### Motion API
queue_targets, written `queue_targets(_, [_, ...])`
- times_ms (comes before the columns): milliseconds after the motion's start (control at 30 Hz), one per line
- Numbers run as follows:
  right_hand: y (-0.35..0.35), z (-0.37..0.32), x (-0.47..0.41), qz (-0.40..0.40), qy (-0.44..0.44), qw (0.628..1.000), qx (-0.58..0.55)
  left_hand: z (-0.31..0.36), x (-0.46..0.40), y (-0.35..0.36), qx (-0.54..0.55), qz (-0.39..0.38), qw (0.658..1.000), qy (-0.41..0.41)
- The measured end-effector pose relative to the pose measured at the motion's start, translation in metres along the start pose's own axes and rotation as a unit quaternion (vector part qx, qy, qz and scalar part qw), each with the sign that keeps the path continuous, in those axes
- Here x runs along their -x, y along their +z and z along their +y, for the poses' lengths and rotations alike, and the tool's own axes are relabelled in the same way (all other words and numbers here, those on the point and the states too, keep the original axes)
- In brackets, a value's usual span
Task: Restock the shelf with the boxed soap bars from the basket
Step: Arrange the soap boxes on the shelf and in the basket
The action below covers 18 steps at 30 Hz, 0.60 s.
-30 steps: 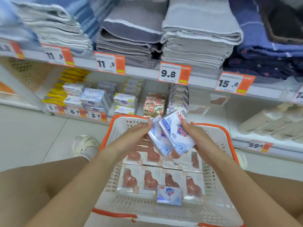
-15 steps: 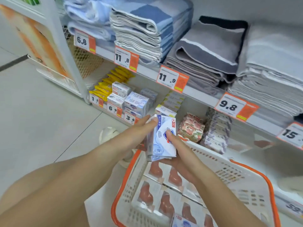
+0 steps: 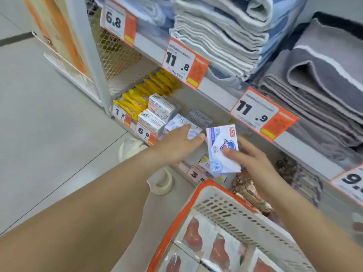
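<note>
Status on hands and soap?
Left hand flat on shelved pale-blue soap box. Right hand grips white-and-blue boxed soap bar. Nothing blocking.

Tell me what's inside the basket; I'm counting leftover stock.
Only a corner of the basket shows: white boxes with pinkish-red windows lying flat. The rest is out of frame or behind the right forearm.

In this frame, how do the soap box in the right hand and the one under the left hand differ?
The soap box in the right hand is off the shelf, held up with its printed face toward the camera; the box under the left hand lies flat on the shelf stack. The right hand grips its box with thumb on the face; the left hand rests straight fingers on the other. Both are pale blue and white.
</note>
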State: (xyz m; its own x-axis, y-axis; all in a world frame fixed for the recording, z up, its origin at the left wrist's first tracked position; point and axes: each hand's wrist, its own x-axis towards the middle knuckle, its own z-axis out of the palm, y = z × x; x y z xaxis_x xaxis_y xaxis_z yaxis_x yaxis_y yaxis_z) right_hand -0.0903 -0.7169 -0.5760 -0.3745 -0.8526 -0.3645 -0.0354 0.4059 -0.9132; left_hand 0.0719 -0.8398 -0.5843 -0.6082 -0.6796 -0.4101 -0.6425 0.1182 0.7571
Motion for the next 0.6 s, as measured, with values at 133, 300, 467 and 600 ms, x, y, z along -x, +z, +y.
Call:
queue_targets(133, [-0.006, 0.001, -0.041, 0.079, -0.012, 0.994, 0.079, -0.030, -0.027, 0.005, -0.223, 0.017, 0.974, 0.042])
queue_targets(300, [0.010, 0.001, -0.097, 0.126, -0.013, 0.958, 0.256, -0.065, -0.033, 0.028, -0.293, 0.009, 0.956, 0.017])
queue_targets(467, [0.019, 0.011, -0.147, 0.165, 0.010, 0.923, 0.348, -0.059, -0.041, 0.025, -0.281, 0.001, 0.960, 0.011])
queue_targets(600, [0.030, 0.016, -0.165, 0.129, -0.005, 0.933, 0.334, -0.057, -0.043, 0.021, -0.264, -0.015, 0.964, 0.002])
